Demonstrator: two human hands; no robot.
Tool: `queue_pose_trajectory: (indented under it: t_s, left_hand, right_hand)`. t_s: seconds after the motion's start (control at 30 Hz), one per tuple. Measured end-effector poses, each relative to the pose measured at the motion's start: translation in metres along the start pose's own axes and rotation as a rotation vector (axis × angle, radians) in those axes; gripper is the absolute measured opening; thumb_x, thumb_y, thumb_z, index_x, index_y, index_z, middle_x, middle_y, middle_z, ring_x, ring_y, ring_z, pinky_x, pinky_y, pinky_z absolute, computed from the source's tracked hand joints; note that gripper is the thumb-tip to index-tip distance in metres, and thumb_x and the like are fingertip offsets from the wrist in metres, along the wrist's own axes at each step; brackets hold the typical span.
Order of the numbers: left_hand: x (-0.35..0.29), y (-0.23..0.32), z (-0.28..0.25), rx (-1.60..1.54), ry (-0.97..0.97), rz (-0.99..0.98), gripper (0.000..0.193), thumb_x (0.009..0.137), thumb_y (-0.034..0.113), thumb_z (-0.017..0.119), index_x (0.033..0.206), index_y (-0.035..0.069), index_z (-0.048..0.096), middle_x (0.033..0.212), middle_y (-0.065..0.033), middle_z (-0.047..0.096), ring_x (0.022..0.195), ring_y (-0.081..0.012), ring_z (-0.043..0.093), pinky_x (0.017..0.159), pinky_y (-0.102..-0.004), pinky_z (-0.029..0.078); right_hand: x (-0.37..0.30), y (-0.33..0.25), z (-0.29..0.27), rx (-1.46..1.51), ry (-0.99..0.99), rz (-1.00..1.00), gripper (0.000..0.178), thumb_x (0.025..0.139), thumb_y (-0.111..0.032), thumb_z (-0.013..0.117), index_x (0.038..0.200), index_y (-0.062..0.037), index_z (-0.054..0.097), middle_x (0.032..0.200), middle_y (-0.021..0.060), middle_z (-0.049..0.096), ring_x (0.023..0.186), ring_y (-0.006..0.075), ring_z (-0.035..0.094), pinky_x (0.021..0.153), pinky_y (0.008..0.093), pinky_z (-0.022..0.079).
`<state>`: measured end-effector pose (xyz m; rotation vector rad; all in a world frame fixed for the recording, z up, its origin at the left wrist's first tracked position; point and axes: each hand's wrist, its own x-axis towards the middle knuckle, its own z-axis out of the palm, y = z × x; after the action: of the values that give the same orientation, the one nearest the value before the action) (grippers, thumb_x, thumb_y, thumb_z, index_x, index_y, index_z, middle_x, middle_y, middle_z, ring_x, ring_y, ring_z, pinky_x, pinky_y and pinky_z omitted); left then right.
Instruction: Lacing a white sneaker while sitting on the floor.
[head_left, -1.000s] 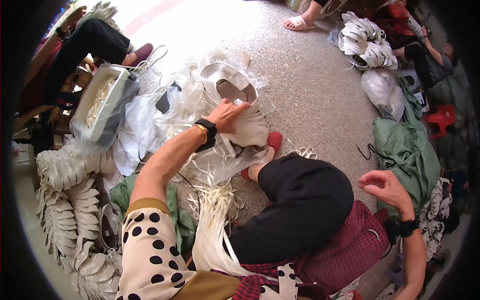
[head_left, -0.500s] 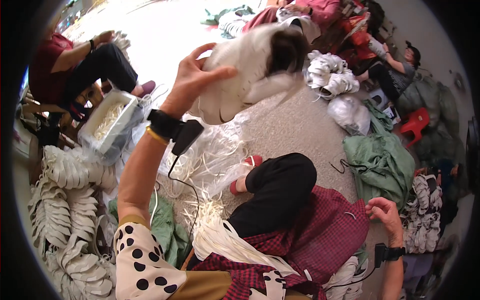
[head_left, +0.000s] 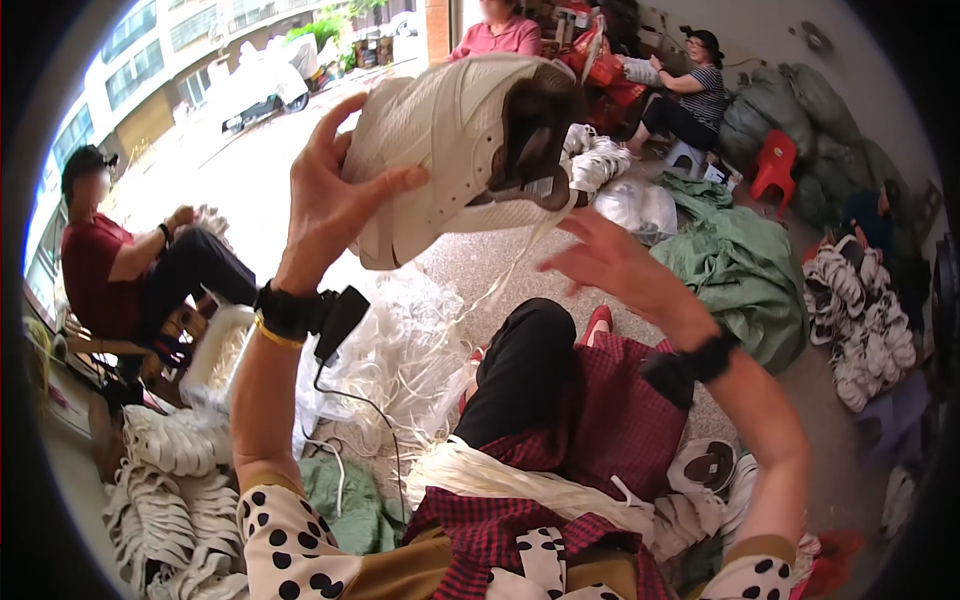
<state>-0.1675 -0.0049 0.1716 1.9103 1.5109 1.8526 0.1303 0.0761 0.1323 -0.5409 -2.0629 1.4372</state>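
Observation:
My left hand (head_left: 340, 195) is closed round a white sneaker upper (head_left: 440, 150) with a dark lining, held up high in front of me. Its opening points right, and a pale lace (head_left: 515, 268) dangles under it. Below the opening is my right hand (head_left: 620, 262), its fingers stretched out and slightly blurred; I see nothing held in them. Across my lap, over a red checked cloth (head_left: 625, 400), lies a thick bundle of cream laces (head_left: 520, 485).
Stacks of white shoe uppers (head_left: 165, 505) stand at my lower left; another pile (head_left: 865, 320) is at the right. Green sacks (head_left: 735, 275), clear plastic with loose laces (head_left: 380, 340), and a red stool (head_left: 775, 170) lie around. Co-workers sit at left (head_left: 130, 250) and far right (head_left: 685, 95).
My right hand has risen from beside my lap to just below the sneaker upper. The left hand still holds the upper, a little further left. The view has tilted up toward the street.

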Motion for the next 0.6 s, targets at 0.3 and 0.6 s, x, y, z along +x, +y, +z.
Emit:
queue_pose_trajectory:
  t_s: [0.3, 0.6]
  left_hand:
    - [-0.034, -0.005, -0.058, -0.017, 0.138, -0.123, 0.082, 0.073, 0.016, 0.088, 0.141, -0.002, 0.046, 0.099, -0.0165, 0.071, 0.087, -0.0208, 0.071, 0.076, -0.0323, 0.06]
    - [-0.083, -0.024, -0.126, -0.235, 0.217, -0.181, 0.07, 0.086, 0.014, 0.078, 0.143, -0.005, 0.042, 0.115, -0.0142, 0.069, 0.098, -0.0168, 0.068, 0.087, -0.0275, 0.054]
  right_hand:
    - [-0.049, 0.068, -0.044, -0.152, -0.155, 0.331, 0.032, 0.104, -0.032, 0.051, 0.099, -0.0035, 0.065, 0.08, 0.0037, 0.067, 0.067, 0.0121, 0.065, 0.064, 0.0254, 0.053]
    - [-0.076, 0.08, -0.059, 0.219, 0.085, 0.487, 0.036, 0.104, -0.037, 0.048, 0.11, -0.0031, 0.06, 0.087, 0.0086, 0.069, 0.077, 0.019, 0.069, 0.069, 0.0278, 0.055]
